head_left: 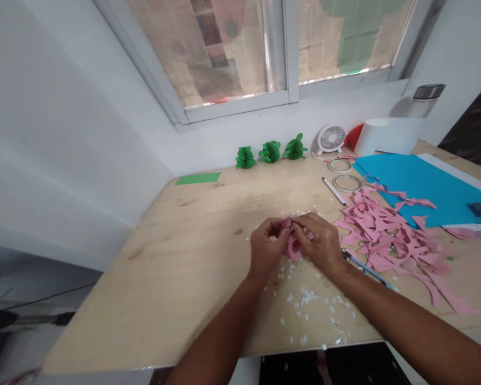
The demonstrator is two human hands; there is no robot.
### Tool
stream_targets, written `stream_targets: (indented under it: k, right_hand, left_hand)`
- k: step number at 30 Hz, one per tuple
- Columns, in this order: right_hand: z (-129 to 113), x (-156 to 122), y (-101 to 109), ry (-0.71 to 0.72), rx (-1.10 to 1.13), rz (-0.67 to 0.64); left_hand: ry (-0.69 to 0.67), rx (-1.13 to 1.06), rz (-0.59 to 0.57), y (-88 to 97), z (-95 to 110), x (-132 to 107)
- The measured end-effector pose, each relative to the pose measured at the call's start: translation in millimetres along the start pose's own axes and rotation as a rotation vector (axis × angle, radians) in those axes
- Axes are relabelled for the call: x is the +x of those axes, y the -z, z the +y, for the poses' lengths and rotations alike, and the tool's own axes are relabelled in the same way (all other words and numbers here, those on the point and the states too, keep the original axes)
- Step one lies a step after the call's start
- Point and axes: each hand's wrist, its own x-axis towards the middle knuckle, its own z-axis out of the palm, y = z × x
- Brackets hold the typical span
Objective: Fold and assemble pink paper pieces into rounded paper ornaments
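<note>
Both hands meet over the middle of the wooden table (192, 251). My left hand (265, 249) and my right hand (319, 241) pinch a small pink paper piece (291, 247) between their fingertips, fingers curled around it. The pink piece is folded or layered; its exact shape is hidden by my fingers. Small white paper bits (304, 297) lie scattered on the table under and in front of my hands.
A heap of pink paper scraps (385, 235) lies right of my hands, over blue paper sheets (420, 184). Scissors (364, 267) sit under my right wrist. Three green paper ornaments (270, 152), a small white fan (331, 138), tape rings (347, 183), a pen (334, 191) and a green sheet (198, 178) stand farther back.
</note>
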Motion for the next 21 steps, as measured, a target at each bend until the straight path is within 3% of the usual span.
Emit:
stream_targets:
  k: [13,21]
  right_hand:
    - [-1.9,0.8,0.4,0.045,-0.126,0.040]
    - [2.5,-0.6,-2.2,0.133,-0.163,0.040]
  left_hand:
    - [0.029,-0.096,0.040,-1.6,-3.0,-0.1]
    - [-0.014,0.001,0.062,-3.3,0.5,-1.2]
